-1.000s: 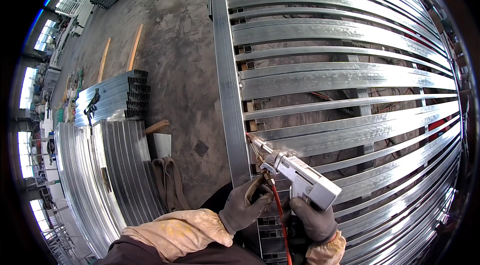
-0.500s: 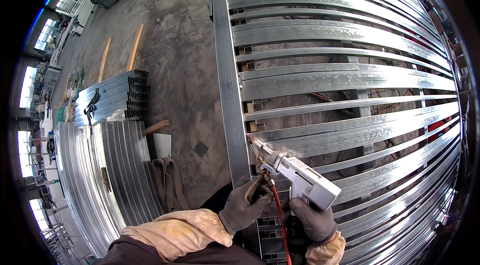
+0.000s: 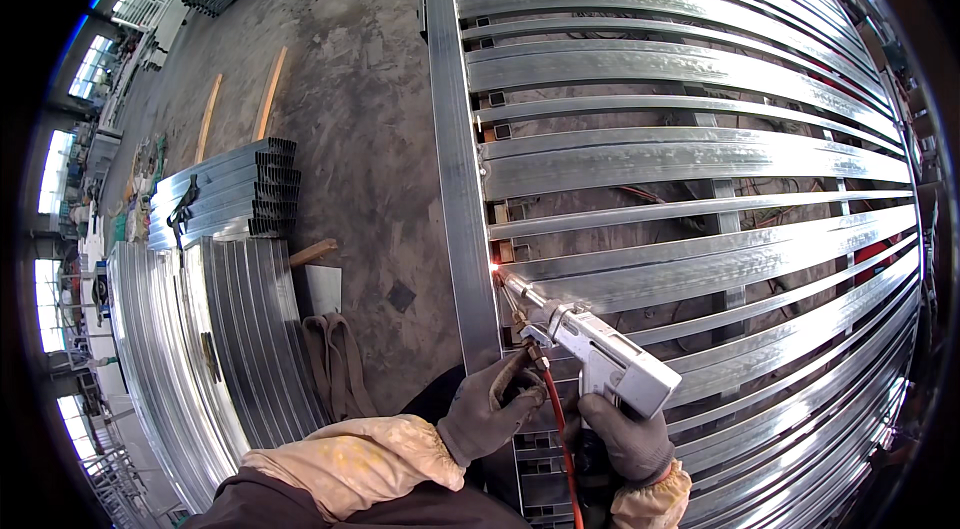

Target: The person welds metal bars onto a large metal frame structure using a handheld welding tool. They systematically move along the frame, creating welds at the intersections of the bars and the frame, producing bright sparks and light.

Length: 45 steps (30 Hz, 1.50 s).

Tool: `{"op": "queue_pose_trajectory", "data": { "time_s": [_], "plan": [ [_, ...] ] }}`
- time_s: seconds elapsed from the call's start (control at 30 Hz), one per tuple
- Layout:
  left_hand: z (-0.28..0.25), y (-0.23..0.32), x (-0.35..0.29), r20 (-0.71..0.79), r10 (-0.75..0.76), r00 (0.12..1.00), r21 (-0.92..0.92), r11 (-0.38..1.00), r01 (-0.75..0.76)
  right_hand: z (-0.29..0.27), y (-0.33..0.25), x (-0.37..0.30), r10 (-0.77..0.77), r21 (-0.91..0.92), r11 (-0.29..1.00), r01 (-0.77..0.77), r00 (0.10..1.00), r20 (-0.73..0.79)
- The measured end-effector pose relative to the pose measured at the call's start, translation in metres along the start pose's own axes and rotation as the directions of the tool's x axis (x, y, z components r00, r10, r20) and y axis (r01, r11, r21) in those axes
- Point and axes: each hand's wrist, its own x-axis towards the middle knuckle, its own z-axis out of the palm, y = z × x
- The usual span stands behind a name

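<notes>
- White torch is gripped by the right hand, its tip held at a glow beside the left rail.
- Left hand is curled near the red hose; its grip cannot be told.

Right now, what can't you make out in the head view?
All head view:
Gun: grip mostly hidden by the right hand.
Metal at the gun's tip: lost in the red glow.
Red hose: far end cut off by the lower edge.
Cables: partly covered by the bars.
</notes>
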Motion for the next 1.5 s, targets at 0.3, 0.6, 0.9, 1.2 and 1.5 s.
{"op": "queue_pose_trajectory", "data": {
  "time_s": [0.3,0.6,0.9,1.2,1.5],
  "plan": [
    [0.0,0.003,0.0,0.008,-0.03,1.0,-0.011,0.999,0.03,-0.001,-0.001,-0.001,0.027,-0.006,1.0,-0.027,1.0,-0.003],
    [0.0,0.003,-0.001,-0.003,-0.031,1.0,0.012,0.999,0.031,-0.003,0.001,0.0,0.032,-0.015,0.999,-0.032,0.999,-0.004],
    [-0.001,0.006,-0.001,0.018,-0.067,0.998,-0.007,0.998,0.067,-0.001,0.001,-0.001,0.023,0.003,1.0,-0.023,0.999,-0.024],
    [-0.001,0.004,-0.002,0.018,-0.03,0.999,-0.007,1.0,0.03,0.0,0.001,-0.002,0.013,0.032,0.999,-0.012,1.0,-0.026],
    [-0.001,0.009,-0.002,0.026,-0.05,0.998,-0.011,0.999,0.05,0.0,0.001,-0.004,0.021,0.011,1.0,-0.021,0.999,-0.031]
  ]
}}
